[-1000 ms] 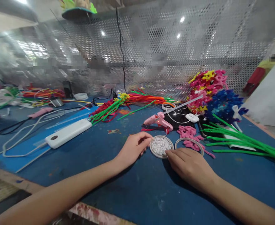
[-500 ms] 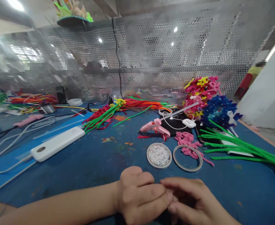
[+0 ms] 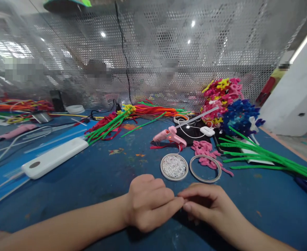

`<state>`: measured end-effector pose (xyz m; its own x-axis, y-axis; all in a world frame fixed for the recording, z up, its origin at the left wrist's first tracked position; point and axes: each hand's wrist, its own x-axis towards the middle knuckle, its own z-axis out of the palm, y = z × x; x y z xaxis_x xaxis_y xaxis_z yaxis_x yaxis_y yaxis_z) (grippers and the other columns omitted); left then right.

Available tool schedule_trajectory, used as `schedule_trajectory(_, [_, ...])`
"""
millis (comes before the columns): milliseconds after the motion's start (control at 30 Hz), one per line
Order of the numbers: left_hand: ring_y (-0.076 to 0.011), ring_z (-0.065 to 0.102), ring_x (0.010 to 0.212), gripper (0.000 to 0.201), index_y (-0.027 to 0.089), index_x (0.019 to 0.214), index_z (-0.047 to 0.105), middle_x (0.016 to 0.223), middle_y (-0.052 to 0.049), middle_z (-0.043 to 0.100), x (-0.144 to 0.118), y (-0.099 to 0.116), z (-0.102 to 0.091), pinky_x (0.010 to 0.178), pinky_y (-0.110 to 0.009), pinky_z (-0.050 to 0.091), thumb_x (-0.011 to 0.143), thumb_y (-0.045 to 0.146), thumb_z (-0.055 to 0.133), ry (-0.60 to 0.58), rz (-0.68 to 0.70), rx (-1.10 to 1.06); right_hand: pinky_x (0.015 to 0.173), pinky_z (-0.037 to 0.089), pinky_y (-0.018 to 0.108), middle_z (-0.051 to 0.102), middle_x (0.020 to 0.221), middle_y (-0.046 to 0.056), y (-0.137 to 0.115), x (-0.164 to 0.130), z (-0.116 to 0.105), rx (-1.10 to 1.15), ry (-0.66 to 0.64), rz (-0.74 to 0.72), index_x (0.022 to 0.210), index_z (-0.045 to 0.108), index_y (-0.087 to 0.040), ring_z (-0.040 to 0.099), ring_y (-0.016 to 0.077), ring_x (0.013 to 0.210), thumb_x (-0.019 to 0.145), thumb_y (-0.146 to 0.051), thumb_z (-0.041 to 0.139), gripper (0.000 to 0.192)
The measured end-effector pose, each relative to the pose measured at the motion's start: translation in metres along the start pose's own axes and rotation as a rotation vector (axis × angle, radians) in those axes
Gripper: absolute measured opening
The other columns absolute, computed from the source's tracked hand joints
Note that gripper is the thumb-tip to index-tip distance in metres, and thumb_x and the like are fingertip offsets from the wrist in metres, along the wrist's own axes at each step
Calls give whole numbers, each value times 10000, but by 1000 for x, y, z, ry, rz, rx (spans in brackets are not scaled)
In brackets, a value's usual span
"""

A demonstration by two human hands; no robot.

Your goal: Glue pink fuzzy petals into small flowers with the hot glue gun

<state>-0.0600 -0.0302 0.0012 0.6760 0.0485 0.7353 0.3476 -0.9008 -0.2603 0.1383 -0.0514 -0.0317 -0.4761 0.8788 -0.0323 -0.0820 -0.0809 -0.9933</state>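
Near the front of the blue table, my left hand (image 3: pixel 152 204) is closed, its knuckles up and its fingertips meeting those of my right hand. Thumb and fingers of my right hand (image 3: pixel 206 202) are pinched together at that spot. Whatever sits between the fingertips is too small or too hidden to name. Just beyond the hands lie a round lid full of small white beads (image 3: pixel 174 167) and an empty ring-shaped lid (image 3: pixel 205 168). Behind them rests a pink glue gun (image 3: pixel 169 136) with a clear glue stick in its back, beside curled pink pipe cleaners (image 3: pixel 204 151).
Green pipe cleaners (image 3: pixel 268 157) fan out at the right, before blue (image 3: pixel 239 116) and pink-yellow fuzzy flower bunches (image 3: pixel 221 97). A white power strip (image 3: pixel 55 158) with cables lies left. Red and orange pipe cleaners (image 3: pixel 156 111) line the back, by a perforated metal screen (image 3: pixel 153 52).
The view has tilted down and shifted slightly, so table things appear higher and further left. Both hands stay together at the fingertips, their fingers shifting a little.
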Motion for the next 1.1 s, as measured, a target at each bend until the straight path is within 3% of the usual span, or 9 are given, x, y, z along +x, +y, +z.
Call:
schedule_trajectory(233, [-95,498,437,128,155,797,632,527,42,562,-7,1,4,436,-297,203,846,130,516,-18,-26,-49,610,454,202,654,773,19,-3,1,-4,-243,6,-175,853,743,-245,579,104,704,773,-254,683,100])
schedule_trajectory(667, [-99,506,478,189,153,717,588,563,18,583,-3,5,2,459,-300,217,858,121,468,-99,-48,-63,635,467,210,675,752,7,-7,-4,-3,-432,43,-334,859,746,-262,615,103,695,799,-235,659,109])
schedule_trajectory(933, [-110,469,480,289,174,820,615,586,18,589,-3,3,3,469,-309,226,936,165,351,-156,-127,-104,619,441,227,648,704,11,-10,-4,-2,-440,91,-216,742,708,-216,570,118,667,823,-318,617,160])
schedule_trajectory(1100, [-109,480,502,160,200,890,618,614,34,607,-8,-3,6,474,-288,251,916,261,472,-163,-155,-56,511,364,199,530,607,-31,-15,0,-5,-391,120,-45,690,618,-188,455,88,553,814,-365,588,217])
